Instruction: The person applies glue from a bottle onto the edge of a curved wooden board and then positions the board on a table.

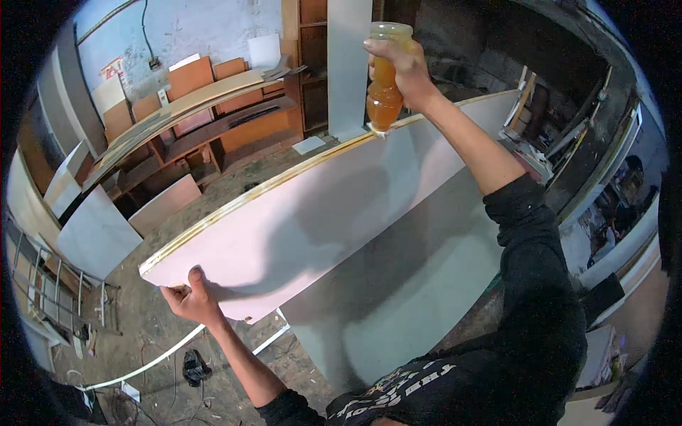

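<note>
A pale pink board (320,213) stands on its long side in front of me, with its narrow upper edge (263,188) turned up. Along that edge runs a yellowish, glossy strip. My right hand (406,67) is closed around a clear plastic bottle (384,89) of amber liquid, probably glue. The bottle is tipped upside down, its whitish tip at or just above the board's edge; I cannot tell whether they touch. At the board's left end my left hand (193,299) grips the lower corner, thumb up against the face, other fingers partly hidden.
A grey-green panel (412,284) lies below the board, close to my body. Shelving and leaning wood offcuts (192,78) line the far wall. Metal ladder-like frames (57,284) stand at the left. A black plastic bag (195,367) and cables lie on the floor.
</note>
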A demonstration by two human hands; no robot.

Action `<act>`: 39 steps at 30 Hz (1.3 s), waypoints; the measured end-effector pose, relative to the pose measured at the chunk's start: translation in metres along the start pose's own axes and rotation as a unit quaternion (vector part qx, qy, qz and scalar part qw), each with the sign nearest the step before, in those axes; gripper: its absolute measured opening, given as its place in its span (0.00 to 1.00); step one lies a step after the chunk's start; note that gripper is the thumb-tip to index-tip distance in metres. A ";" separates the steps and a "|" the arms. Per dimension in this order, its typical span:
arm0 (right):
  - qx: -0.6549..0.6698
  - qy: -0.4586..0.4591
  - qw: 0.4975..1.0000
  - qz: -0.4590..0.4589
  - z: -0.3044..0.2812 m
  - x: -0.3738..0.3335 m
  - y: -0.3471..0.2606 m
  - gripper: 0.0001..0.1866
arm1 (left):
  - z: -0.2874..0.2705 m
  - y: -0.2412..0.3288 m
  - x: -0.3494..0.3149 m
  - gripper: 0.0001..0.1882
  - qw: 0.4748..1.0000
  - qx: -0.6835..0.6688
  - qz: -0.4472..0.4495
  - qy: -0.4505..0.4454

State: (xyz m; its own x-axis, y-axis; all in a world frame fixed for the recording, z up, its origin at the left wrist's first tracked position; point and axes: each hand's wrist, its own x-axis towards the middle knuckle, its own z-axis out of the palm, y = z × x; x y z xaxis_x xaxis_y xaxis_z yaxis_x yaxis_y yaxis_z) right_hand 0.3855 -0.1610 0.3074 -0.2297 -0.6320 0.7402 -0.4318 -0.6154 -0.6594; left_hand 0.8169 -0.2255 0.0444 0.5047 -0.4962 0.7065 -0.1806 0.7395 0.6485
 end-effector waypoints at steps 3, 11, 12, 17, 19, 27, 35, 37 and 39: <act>-0.023 0.036 0.998 0.036 -0.030 0.007 0.011 0.16 | -0.003 -0.003 0.001 0.26 0.999 0.032 0.004 -0.004; -0.018 0.072 0.997 0.020 -0.031 0.007 0.014 0.16 | -0.001 -0.002 0.001 0.22 0.999 0.012 0.034 0.006; 0.005 0.066 0.998 0.022 -0.021 0.005 0.011 0.17 | -0.001 -0.004 0.001 0.23 0.999 0.012 0.053 0.008; 0.030 -0.080 0.996 -0.030 0.050 -0.011 -0.015 0.16 | 0.004 0.013 -0.001 0.29 0.999 -0.044 -0.005 -0.019; 0.101 -0.109 0.989 0.002 0.106 -0.018 -0.032 0.16 | -0.001 0.016 0.003 0.28 0.999 -0.050 -0.006 -0.017; -0.011 -0.133 0.936 -0.327 0.234 -0.017 -0.053 0.17 | -0.003 0.015 0.000 0.27 0.999 -0.024 -0.009 -0.026; 0.123 -0.159 0.969 -0.144 0.257 -0.034 -0.095 0.17 | -0.006 0.020 0.001 0.31 0.999 0.006 -0.031 -0.028; 0.182 -0.129 0.969 -0.104 0.259 -0.028 -0.083 0.17 | -0.008 0.018 -0.001 0.31 0.998 0.025 -0.043 -0.029; 0.275 -0.128 0.951 0.068 0.252 -0.022 -0.083 0.15 | -0.008 0.016 -0.001 0.30 0.998 0.023 -0.047 -0.026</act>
State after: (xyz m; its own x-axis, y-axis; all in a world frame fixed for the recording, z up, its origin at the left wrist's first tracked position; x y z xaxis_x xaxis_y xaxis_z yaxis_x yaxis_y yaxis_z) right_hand 0.6458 -0.2148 0.3132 -0.0005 -0.7738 0.6334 0.1231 -0.6286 -0.7679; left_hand 0.8200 -0.2097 0.0513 0.4775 -0.5859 0.6548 -0.1743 0.6673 0.7241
